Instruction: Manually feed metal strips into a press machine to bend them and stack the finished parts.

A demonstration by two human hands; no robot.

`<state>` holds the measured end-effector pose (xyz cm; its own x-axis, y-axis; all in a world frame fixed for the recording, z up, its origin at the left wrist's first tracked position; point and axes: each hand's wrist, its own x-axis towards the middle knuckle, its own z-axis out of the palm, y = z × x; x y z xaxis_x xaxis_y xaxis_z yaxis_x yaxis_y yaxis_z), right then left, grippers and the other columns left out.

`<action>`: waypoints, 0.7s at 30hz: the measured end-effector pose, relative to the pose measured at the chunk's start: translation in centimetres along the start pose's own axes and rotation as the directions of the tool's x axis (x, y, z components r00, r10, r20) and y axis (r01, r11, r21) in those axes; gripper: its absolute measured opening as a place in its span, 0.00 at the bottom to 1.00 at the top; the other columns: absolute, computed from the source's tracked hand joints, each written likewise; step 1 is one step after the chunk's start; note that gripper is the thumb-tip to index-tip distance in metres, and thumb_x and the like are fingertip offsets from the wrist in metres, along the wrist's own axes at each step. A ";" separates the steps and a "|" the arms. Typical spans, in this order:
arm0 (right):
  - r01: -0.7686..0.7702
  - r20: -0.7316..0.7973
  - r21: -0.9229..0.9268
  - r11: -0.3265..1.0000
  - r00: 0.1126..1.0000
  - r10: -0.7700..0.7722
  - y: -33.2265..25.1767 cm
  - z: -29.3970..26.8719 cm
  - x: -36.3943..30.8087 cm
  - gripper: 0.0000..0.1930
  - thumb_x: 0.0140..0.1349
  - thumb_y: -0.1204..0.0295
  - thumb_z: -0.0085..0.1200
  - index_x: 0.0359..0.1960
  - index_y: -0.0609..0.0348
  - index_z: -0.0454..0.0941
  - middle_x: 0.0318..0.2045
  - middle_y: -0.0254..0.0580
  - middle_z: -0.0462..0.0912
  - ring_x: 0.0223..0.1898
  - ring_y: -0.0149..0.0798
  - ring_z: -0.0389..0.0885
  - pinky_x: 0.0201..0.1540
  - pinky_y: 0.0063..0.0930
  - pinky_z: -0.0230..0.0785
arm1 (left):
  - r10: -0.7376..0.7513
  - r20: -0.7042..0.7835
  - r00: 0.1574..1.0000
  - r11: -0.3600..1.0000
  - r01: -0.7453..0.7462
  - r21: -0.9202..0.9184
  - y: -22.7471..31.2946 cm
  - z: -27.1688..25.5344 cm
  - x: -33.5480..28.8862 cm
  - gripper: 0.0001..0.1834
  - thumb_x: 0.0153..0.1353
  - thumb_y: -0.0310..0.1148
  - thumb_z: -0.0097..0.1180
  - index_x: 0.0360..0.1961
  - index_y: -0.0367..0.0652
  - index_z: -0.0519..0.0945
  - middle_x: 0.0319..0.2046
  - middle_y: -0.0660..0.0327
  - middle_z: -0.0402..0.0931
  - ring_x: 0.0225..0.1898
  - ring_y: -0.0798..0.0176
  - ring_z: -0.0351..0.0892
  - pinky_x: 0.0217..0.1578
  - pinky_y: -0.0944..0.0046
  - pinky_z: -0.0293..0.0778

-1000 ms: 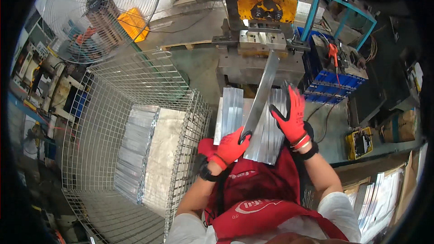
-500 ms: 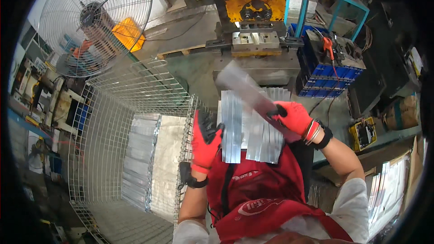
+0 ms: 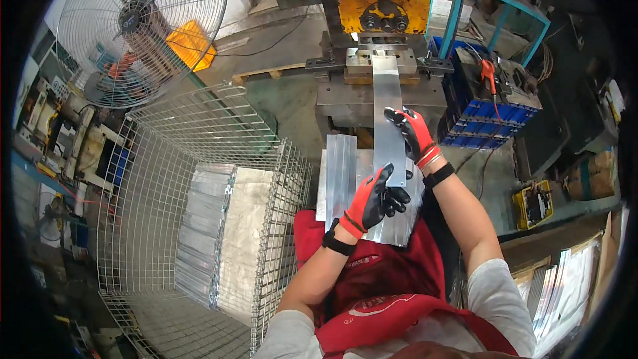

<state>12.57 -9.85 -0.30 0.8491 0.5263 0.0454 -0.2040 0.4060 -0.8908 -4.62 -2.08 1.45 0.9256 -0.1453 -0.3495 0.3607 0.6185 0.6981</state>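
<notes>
Metal strip [image 3: 388,96], long and flat, lies in front of the worker from where I stand, its long axis pointing away from the body and toward the press [image 3: 349,14]. Its far end rests at the pale metal die block [image 3: 407,63], roughly mid-width; I can't make out how far in it sits. The near end is over a stack of similar strips [image 3: 393,229] by the worker's lap.

Both hands are on the near side of the die. The right hand [image 3: 417,134] is the closer one to the press: it comes in from the strip's right, with dark fingertips over the right edge and upper face about midway along. The left hand [image 3: 371,205] is at the near end, on the left, its fingers bent and somewhat apart, the strip leading straight away from it. Whether either hand is clamped on the metal, I cannot tell.

Another bundle of strips [image 3: 341,166] lies just left of the strip, and beyond that stands a wire basket [image 3: 266,252].
</notes>
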 end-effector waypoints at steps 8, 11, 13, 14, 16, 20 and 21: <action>0.019 -0.002 -0.174 0.985 1.000 -0.019 0.0 0.0 1.0 0.08 0.55 0.70 0.47 0.30 0.61 0.76 0.28 0.29 0.76 0.32 0.23 0.72 0.36 0.17 0.63 | 0.042 0.007 0.999 0.999 -0.042 0.023 1.0 0.4 1.0 0.29 0.59 0.55 0.36 0.41 0.36 0.72 0.16 0.56 0.74 0.11 0.67 0.71 0.10 0.75 0.61; 0.073 -0.097 -0.160 0.984 0.991 -0.089 0.7 0.2 1.2 0.09 0.51 0.67 0.55 0.18 0.57 0.73 0.17 0.22 0.66 0.21 0.20 0.61 0.24 0.18 0.54 | 0.072 -0.017 0.997 0.992 -0.069 0.105 0.8 0.9 0.9 0.29 0.59 0.54 0.36 0.39 0.36 0.73 0.15 0.56 0.73 0.10 0.67 0.70 0.10 0.75 0.61; 0.079 -0.110 -0.194 0.978 0.989 -0.102 0.9 0.2 1.0 0.10 0.51 0.67 0.56 0.17 0.56 0.72 0.16 0.21 0.63 0.20 0.20 0.58 0.23 0.19 0.50 | 0.068 -0.051 0.996 0.991 -0.061 0.122 0.5 1.1 0.7 0.28 0.59 0.54 0.36 0.38 0.36 0.73 0.14 0.57 0.73 0.10 0.67 0.70 0.09 0.75 0.60; 0.082 -0.117 -0.211 0.974 0.987 -0.108 1.0 0.1 0.9 0.11 0.51 0.67 0.56 0.16 0.56 0.72 0.16 0.21 0.61 0.20 0.19 0.57 0.22 0.19 0.49 | 0.067 -0.042 0.997 0.994 -0.063 0.093 0.3 1.1 0.8 0.28 0.59 0.53 0.37 0.38 0.37 0.73 0.14 0.57 0.73 0.10 0.67 0.70 0.09 0.75 0.60; 0.071 -0.108 -0.183 0.980 0.990 -0.092 1.1 0.0 0.8 0.10 0.53 0.67 0.53 0.18 0.57 0.73 0.17 0.22 0.66 0.21 0.21 0.61 0.24 0.19 0.53 | 0.069 -0.019 0.997 0.997 -0.068 0.038 0.1 0.9 1.1 0.27 0.60 0.53 0.37 0.37 0.37 0.74 0.13 0.57 0.72 0.09 0.67 0.69 0.09 0.74 0.60; 0.355 0.063 -0.313 0.881 0.933 -0.354 1.9 -0.9 0.8 0.09 0.57 0.68 0.48 0.25 0.59 0.77 0.25 0.29 0.75 0.28 0.25 0.71 0.32 0.21 0.62 | 0.102 -0.023 0.995 0.993 -0.100 0.062 -0.3 0.9 1.4 0.26 0.60 0.52 0.37 0.37 0.37 0.73 0.12 0.58 0.71 0.08 0.67 0.68 0.08 0.74 0.60; 0.294 0.015 -0.196 0.936 0.955 -0.297 1.8 -0.2 0.1 0.10 0.57 0.68 0.46 0.28 0.60 0.77 0.27 0.31 0.76 0.30 0.27 0.72 0.34 0.22 0.63 | 0.102 -0.035 0.994 0.993 -0.100 0.061 -0.2 0.8 1.3 0.26 0.60 0.52 0.37 0.37 0.37 0.73 0.12 0.58 0.71 0.08 0.67 0.68 0.08 0.74 0.60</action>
<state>12.43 -9.23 -2.02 0.8641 0.3928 0.3147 0.1542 0.3885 -0.9085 -3.40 -3.00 1.29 0.9530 -0.0547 -0.2980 0.2730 0.5818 0.7661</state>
